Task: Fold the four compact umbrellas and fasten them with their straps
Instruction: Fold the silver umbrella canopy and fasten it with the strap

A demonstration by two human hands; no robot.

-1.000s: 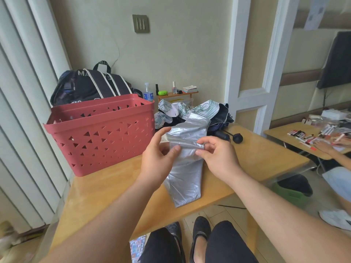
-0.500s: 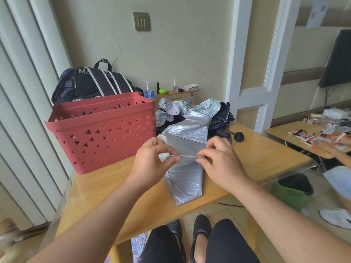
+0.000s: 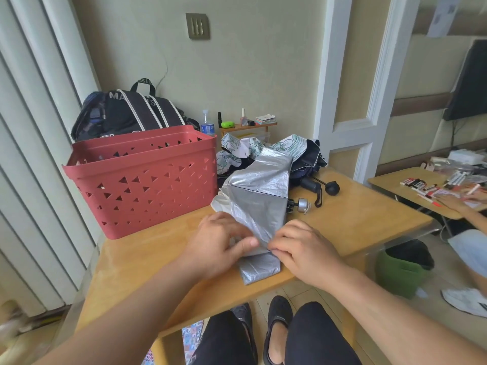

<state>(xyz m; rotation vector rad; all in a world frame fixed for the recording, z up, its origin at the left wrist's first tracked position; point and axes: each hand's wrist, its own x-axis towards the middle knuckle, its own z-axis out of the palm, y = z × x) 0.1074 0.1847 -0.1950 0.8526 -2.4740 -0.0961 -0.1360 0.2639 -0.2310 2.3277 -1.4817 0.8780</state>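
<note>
A silver compact umbrella [image 3: 259,196] lies on the wooden table [image 3: 355,219], its canopy loosely gathered and its lower end over the near edge. My left hand [image 3: 218,242] grips the canopy from the left, thumb across the fabric. My right hand [image 3: 300,246] pinches the fabric and what looks like the strap from the right. The handle end [image 3: 301,205] pokes out on the right. Behind it lie a white patterned umbrella [image 3: 237,151] and a dark umbrella [image 3: 308,159], both unfolded, with a black handle [image 3: 311,185].
A red perforated basket [image 3: 143,177] stands on the table's left side, a dark backpack [image 3: 126,111] behind it. A second table [image 3: 411,185] at right holds markers, with another person's hand [image 3: 458,200]. A green bin [image 3: 403,270] sits below.
Both hands have lowered the silver umbrella from mid-air onto the table and moved closer together around its lower part.
</note>
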